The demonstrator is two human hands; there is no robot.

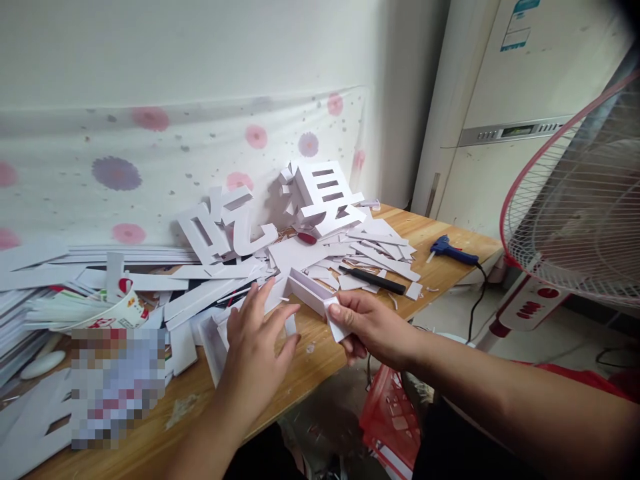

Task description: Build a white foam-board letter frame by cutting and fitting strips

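A person's right hand pinches the near end of a white, hollow, board-built shape at a brown wooden table; its long side slants away leftward, beside the spread left hand.

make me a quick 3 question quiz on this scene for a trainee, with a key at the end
1. True or false: the blue glue gun lies on the wooden table.
2. Multiple choice: what does the right hand grip?
a) the blue glue gun
b) a white board piece
c) the fan
3. Fill in the missing word, "spread" or "clenched": the fingers of the left hand are ____.

Key: 1. True; 2. b; 3. spread
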